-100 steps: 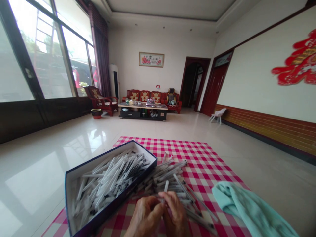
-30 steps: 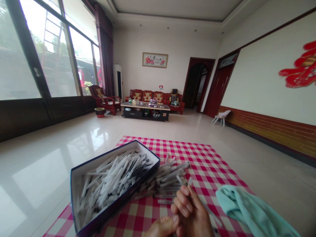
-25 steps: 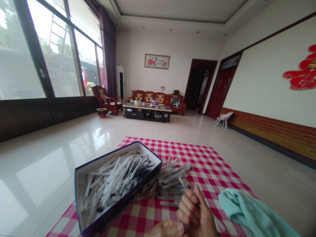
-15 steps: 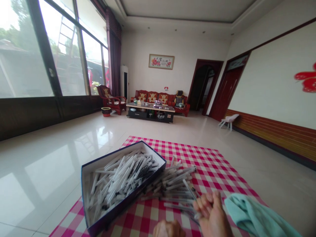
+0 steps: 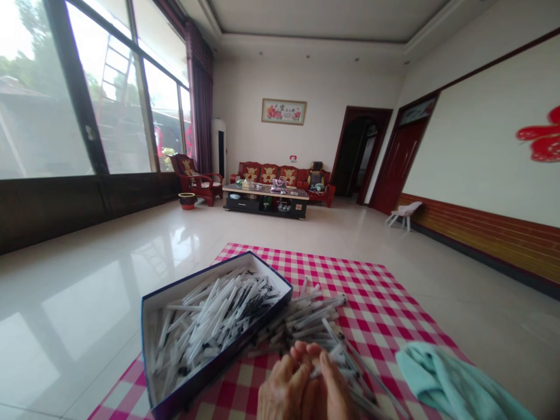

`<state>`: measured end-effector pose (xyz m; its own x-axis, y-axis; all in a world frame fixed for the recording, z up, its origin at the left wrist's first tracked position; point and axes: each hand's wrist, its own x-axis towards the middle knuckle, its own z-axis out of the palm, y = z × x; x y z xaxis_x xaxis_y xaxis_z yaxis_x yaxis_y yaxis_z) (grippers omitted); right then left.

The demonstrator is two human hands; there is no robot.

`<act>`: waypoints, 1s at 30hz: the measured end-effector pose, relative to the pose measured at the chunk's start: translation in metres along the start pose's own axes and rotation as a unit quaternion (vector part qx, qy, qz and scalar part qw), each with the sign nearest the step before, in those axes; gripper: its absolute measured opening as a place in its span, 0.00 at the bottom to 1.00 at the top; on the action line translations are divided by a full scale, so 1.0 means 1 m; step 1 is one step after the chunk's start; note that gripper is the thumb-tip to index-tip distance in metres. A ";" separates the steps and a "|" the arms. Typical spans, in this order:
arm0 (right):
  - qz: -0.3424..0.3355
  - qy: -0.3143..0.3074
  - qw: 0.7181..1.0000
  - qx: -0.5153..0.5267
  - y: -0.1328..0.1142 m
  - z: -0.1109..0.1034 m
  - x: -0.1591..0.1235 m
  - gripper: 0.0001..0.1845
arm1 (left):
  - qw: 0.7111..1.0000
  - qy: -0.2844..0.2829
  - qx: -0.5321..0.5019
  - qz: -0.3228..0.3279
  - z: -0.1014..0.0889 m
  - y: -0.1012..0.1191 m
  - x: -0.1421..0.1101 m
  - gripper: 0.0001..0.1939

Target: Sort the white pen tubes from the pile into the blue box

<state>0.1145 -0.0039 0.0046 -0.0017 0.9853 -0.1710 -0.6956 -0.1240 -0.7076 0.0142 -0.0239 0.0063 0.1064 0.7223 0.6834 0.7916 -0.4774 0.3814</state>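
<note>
Head cam: pens (image 5: 336,353) w/in both hands (image 5: 292,389)

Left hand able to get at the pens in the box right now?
Probably yes. The left hand is close beside the box, and the pens lie open with no lid over them. Only the box's low side wall is in the way, so the hand would have to lift over it.

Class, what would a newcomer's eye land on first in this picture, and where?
The pink-and-white checked cloth on the shiny floor catches the eye first. On it sits a dark blue box heaped with clear pens, with loose pens beside it, by the left hand and right hand. Far off, a red sofa lines the back wall.
</note>
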 end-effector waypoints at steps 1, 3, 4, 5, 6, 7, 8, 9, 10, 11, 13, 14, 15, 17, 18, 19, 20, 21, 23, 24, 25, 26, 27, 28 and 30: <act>0.021 -0.010 1.000 0.014 0.002 -0.002 0.001 0.20 | 1.000 -0.008 0.011 0.011 -0.001 -0.001 0.000 0.15; 0.059 -0.040 0.997 0.042 0.004 -0.007 0.004 0.21 | 0.999 -0.032 0.025 0.020 -0.002 -0.002 0.002 0.15; 0.067 -0.057 0.995 0.051 0.006 -0.009 0.005 0.21 | 0.998 -0.047 0.031 0.013 -0.003 -0.002 0.003 0.14; 0.075 -0.071 0.993 0.057 0.007 -0.011 0.005 0.22 | 0.997 -0.062 0.039 -0.003 -0.005 -0.003 0.006 0.12; 0.080 -0.078 0.992 0.060 0.009 -0.011 0.005 0.23 | 0.995 -0.078 0.049 -0.025 -0.008 -0.003 0.009 0.11; 0.081 -0.080 0.992 0.057 0.010 -0.011 0.004 0.23 | 0.993 -0.091 0.061 -0.051 -0.013 -0.005 0.014 0.11; 0.079 -0.078 0.993 0.050 0.012 -0.011 0.003 0.23 | 0.989 -0.098 0.078 -0.077 -0.020 -0.007 0.019 0.12; 0.075 -0.074 0.994 0.038 0.014 -0.010 0.001 0.23 | 0.985 -0.104 0.091 -0.098 -0.030 -0.011 0.026 0.13; 0.069 -0.071 0.995 0.023 0.015 -0.008 -0.001 0.23 | 0.982 -0.102 0.106 -0.116 -0.041 -0.015 0.034 0.13; 0.063 -0.070 0.996 0.007 0.017 -0.007 -0.003 0.23 | 0.978 -0.095 0.127 -0.136 -0.053 -0.021 0.041 0.13; 0.056 -0.077 0.995 -0.024 0.018 -0.004 -0.006 0.23 | 0.964 -0.082 0.176 -0.180 -0.080 -0.035 0.055 0.13; 0.053 -0.083 0.994 -0.038 0.019 -0.003 -0.007 0.23 | 0.953 -0.089 0.202 -0.206 -0.092 -0.043 0.060 0.13; 0.049 -0.089 0.994 -0.050 0.019 -0.002 -0.008 0.24 | 0.941 -0.101 0.225 -0.233 -0.102 -0.051 0.063 0.14; 0.041 -0.105 0.991 -0.065 0.018 -0.001 -0.008 0.24 | 0.917 -0.106 0.266 -0.277 -0.116 -0.065 0.067 0.16; 0.040 -0.112 0.991 -0.066 0.018 -0.001 -0.008 0.24 | 0.910 -0.101 0.282 -0.286 -0.120 -0.071 0.067 0.17; 0.041 -0.115 0.990 -0.065 0.017 0.000 -0.008 0.24 | 0.908 -0.091 0.293 -0.284 -0.122 -0.075 0.067 0.19; 0.044 -0.113 0.991 -0.061 0.017 0.000 -0.008 0.24 | 0.911 -0.078 0.298 -0.274 -0.122 -0.078 0.066 0.20; 0.046 -0.109 0.991 -0.055 0.016 0.000 -0.008 0.24 | 0.918 -0.064 0.294 -0.258 -0.121 -0.078 0.066 0.21; 0.042 -0.103 0.993 -0.049 0.015 0.000 -0.009 0.22 | 0.938 -0.046 0.264 -0.220 -0.116 -0.073 0.065 0.19; 0.037 -0.100 0.993 -0.050 0.015 0.000 -0.009 0.22 | 0.949 -0.048 0.239 -0.202 -0.112 -0.067 0.065 0.17; 0.029 -0.099 0.993 -0.053 0.015 0.000 -0.009 0.22 | 0.958 -0.060 0.210 -0.186 -0.108 -0.061 0.064 0.15; 0.018 -0.098 0.993 -0.060 0.015 -0.001 -0.009 0.22 | 0.965 -0.084 0.179 -0.172 -0.103 -0.055 0.063 0.14; 0.009 -0.096 0.993 -0.069 0.015 -0.001 -0.009 0.22 | 0.968 -0.119 0.151 -0.159 -0.098 -0.048 0.062 0.13; 0.004 -0.093 0.992 -0.080 0.015 -0.002 -0.009 0.22 | 0.967 -0.160 0.129 -0.150 -0.093 -0.042 0.060 0.13; 0.004 -0.085 0.992 -0.096 0.016 -0.003 -0.009 0.22 | 0.954 -0.240 0.112 -0.138 -0.082 -0.034 0.055 0.15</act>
<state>0.1056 -0.0150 -0.0067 -0.1385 0.9878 -0.0706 -0.5458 -0.1356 -0.8269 -0.0559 -0.0093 0.0818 0.0960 0.9767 0.1921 0.9321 -0.1559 0.3268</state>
